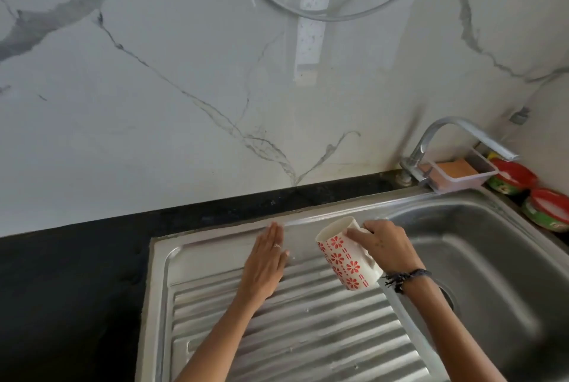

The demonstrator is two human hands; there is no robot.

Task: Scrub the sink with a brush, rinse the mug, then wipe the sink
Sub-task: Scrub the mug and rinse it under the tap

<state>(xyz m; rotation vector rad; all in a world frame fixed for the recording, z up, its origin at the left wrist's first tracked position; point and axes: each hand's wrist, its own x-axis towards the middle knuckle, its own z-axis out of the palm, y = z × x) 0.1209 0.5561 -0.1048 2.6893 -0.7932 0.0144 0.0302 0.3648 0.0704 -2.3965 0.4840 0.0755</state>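
A white mug [345, 258] with red flower patterns is tilted, its mouth pointing up and left, over the ribbed steel drainboard [308, 335]. My right hand [385, 243] grips it by the handle side. My left hand [266, 261] lies flat with straight fingers on the upper part of the drainboard, left of the mug. The steel sink basin [480, 258] lies to the right, under my right forearm. No brush is visible.
A chrome tap [443, 138] stands at the back of the sink. Behind it a clear plastic tray [480, 176] holds an orange sponge [455, 169]. Two red-and-green tubs [517, 179] sit at the far right. Black countertop [70, 289] runs to the left, with a marble wall behind.
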